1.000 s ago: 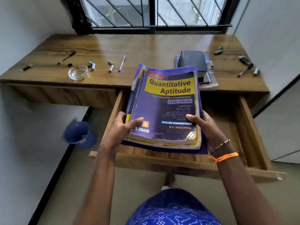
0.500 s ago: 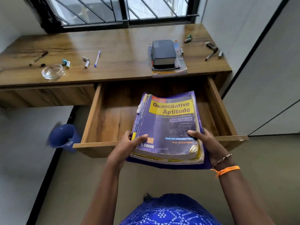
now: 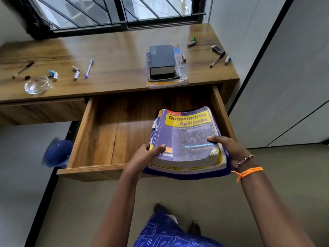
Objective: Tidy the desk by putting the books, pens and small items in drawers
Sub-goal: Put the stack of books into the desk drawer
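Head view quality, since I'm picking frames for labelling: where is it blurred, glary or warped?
Head view: the blue bin at left is smeared; window light glares on the desk; desk edges bow from the wide lens; small print on the Quantitative Aptitude book is unreadable.

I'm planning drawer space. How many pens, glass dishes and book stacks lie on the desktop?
Black pens: 2
Blue-and-white pen: 1
Clear round glass dish: 1
Stack of books topped by a dark grey book: 1
Total: 5
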